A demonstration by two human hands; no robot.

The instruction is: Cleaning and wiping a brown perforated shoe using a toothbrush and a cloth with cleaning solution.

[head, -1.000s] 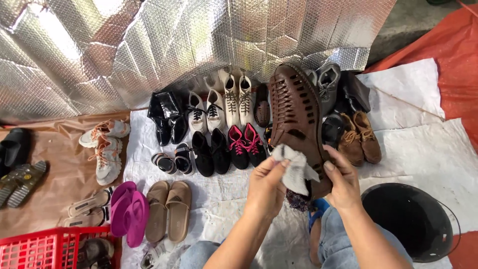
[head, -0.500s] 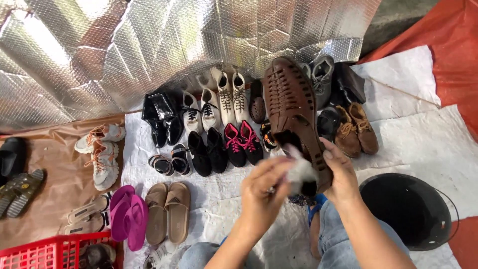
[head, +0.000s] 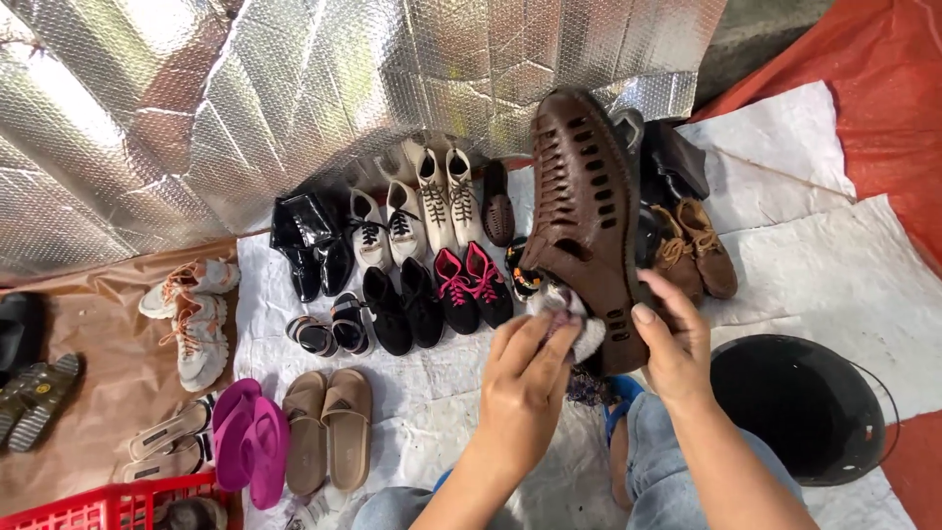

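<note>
My right hand (head: 672,344) grips the heel end of a large brown slotted rubber sandal (head: 587,211), held up with its toe pointing away from me. My left hand (head: 525,378) presses a small white cloth (head: 569,319) against the sandal's side near the heel. The cloth is mostly hidden under my fingers. Both hands hover above the white sheet (head: 814,265) in front of my knees.
Rows of shoes lie on the sheet: black boots (head: 309,240), white lace-ups (head: 442,201), pink-laced black sneakers (head: 471,285), tan slides (head: 327,427), pink flip-flops (head: 250,442), brown lace-ups (head: 692,245). A black bucket (head: 800,407) stands at right. A red crate (head: 108,503) sits bottom left. Silver foil backs the display.
The cloth has gone from hanging loose to bunched under my left hand against the sandal. The sandal has stayed raised in my right hand, and the view has drawn closer.
</note>
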